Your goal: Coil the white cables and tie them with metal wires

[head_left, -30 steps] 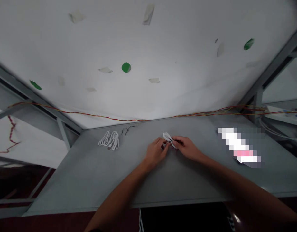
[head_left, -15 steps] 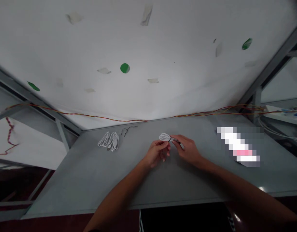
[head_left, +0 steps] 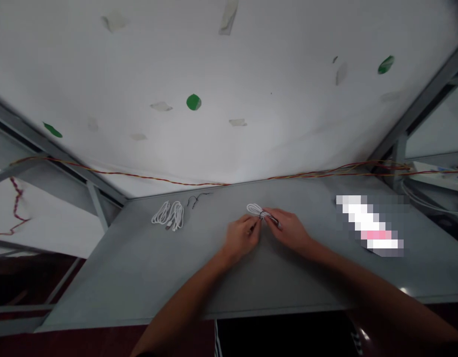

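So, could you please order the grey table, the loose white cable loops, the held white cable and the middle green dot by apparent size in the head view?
1. Grey table
2. Loose white cable loops and held white cable: order unsure; right hand partly covers the latter
3. Middle green dot

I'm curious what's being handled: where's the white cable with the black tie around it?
In the head view, the cable is just right of centre, held in the right grip, with the left grip at its black tie.
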Tool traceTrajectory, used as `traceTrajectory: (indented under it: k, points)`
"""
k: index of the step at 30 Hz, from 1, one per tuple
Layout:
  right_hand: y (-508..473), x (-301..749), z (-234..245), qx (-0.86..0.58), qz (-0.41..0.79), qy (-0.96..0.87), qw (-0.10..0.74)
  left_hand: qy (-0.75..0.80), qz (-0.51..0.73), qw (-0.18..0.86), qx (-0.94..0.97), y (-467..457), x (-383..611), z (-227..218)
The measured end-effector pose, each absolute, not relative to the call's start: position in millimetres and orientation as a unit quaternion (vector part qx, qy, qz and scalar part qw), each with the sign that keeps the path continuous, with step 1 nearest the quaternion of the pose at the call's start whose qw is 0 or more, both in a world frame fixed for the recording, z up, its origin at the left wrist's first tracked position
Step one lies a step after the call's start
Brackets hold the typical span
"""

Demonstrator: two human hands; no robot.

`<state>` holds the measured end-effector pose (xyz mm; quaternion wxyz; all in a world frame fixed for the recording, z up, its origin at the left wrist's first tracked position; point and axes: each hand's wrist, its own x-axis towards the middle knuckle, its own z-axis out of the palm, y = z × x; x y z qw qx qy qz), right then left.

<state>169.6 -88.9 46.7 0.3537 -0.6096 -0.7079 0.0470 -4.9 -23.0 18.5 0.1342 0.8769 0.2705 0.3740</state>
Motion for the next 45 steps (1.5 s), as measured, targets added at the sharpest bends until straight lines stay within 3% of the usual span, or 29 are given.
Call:
traceTrajectory:
  k: [4,10,16,19,22,26,30,33,36,41,45]
  points:
    - [-87,174,44,-0.602,0.004,-0.74,0.3,0.328,0.37,0.102,0.863,-2,-19,26]
    - [-87,177,45,-0.607,0.03,-0.724,0.326,0.589,0.303,0.006,0.749,63,-73,38]
    - [-84,180,45,-0.617,0.036,-0.717,0.322,0.674,0.193,0.027,0.712,89,-103,38]
    - [-83,180,46,-0.617,0.048,-0.718,0.319,0.621,0.246,-0.002,0.744,75,-90,41]
    - [-82,180,48,-0.609,0.083,-0.722,0.317,0.427,0.314,-0.049,0.846,48,-63,40]
    - [-81,179,48,-0.58,0.179,-0.716,0.345,0.177,0.264,-0.093,0.944,13,-25,26]
    - [-80,179,48,-0.551,0.321,-0.66,0.397,0.162,0.194,-0.092,0.963,0,-6,10]
    - [-79,181,47,-0.551,0.386,-0.601,0.432,0.198,0.171,-0.064,0.963,4,-7,10]
    - [-75,186,45,-0.575,0.373,-0.563,0.462,0.293,0.157,-0.028,0.943,18,-22,21]
    - [-71,199,44,-0.614,0.349,-0.54,0.458,0.556,0.091,-0.015,0.826,54,-74,39]
    - [-71,200,44,-0.616,0.351,-0.541,0.452,0.663,0.033,0.013,0.747,70,-110,47]
